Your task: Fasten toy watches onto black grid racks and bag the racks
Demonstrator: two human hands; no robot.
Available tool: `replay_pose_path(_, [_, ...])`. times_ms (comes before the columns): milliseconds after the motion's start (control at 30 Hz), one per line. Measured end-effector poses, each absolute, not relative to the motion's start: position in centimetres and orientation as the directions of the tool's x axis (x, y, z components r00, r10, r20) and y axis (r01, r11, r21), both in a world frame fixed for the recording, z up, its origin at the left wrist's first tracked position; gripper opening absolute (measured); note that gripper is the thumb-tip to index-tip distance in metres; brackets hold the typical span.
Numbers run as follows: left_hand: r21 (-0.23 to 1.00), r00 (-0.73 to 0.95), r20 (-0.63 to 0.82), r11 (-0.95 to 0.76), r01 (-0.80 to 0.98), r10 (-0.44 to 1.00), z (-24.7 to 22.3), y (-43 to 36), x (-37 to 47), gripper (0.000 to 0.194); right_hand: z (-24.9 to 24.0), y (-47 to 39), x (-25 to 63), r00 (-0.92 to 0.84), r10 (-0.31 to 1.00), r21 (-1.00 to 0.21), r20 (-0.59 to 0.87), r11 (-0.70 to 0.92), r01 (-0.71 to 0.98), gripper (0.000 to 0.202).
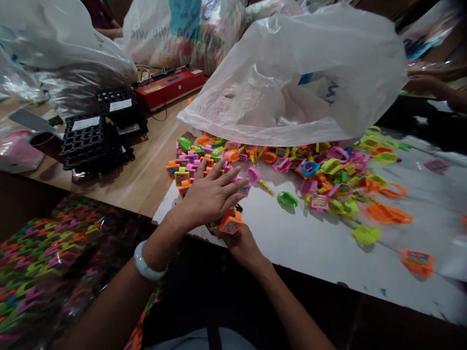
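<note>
My left hand [211, 194] is spread palm down, fingers stretched out, over a cluster of colourful toy watches [182, 177]. It hides part of them and most of a black tray beneath. Just below it, my right hand [242, 245] is closed around an orange toy watch [231, 222] with a square picture face. Its fingertips are partly hidden. Right of my hands, a pink toy watch [253, 174] with a yellow piece and a green toy watch [287, 199] lie on the white board [277, 238].
A large white plastic bag [310, 112] lies behind a heap of toy watches [328, 180]. At left are black trays [85, 138] and a red sealing machine [171, 87]. A bag of colourful pieces [47, 262] sits below the table edge. Another person's hand [430, 82] shows at right.
</note>
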State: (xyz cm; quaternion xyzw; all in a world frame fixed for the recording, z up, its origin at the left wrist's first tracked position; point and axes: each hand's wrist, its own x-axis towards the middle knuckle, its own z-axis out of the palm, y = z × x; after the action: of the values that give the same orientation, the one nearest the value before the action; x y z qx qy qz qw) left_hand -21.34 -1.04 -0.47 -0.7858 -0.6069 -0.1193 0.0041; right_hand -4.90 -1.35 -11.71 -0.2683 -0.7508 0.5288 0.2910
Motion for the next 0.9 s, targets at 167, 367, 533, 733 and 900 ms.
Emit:
replay_pose_path(167, [0.139, 0.222, 0.198, -0.251, 0.958, 0.955, -0.6, -1.1, -21.3, 0.046, -11.9, -1.1, -5.1, -0.712, 0.639, -0.815, 0.290, 0.555, 0.167, 0.023])
replay_pose_path(367, [0.174, 0.208, 0.133, -0.229, 0.958, 0.969, 0.1, -1.2, -21.2, 0.053, -12.0, -1.5, -6.2, -0.743, 0.618, -0.732, 0.257, 0.627, 0.268, 0.036])
replay_pose_path(533, [0.146, 0.193, 0.149, -0.214, 0.966, 0.970, 0.1, -1.3, -20.9, 0.061, -10.1, -0.9, -5.1, -0.768, 0.605, -0.827, 0.210, 0.529, 0.191, 0.030])
replay_pose_path(733, [0.093, 0.207, 0.185, -0.227, 0.969, 0.961, -0.5, -0.9, -21.0, 0.051, -9.8, 6.0, -1.6, -0.310, 0.883, -0.644, 0.352, 0.469, 0.605, 0.020])
replay_pose_path(900, [0.097, 0.191, 0.171, -0.210, 0.973, 0.967, 0.2, -1.5, -20.6, 0.056, -10.2, 9.9, -0.7, -0.255, 0.936, -0.513, 0.243, 0.347, 0.786, 0.010])
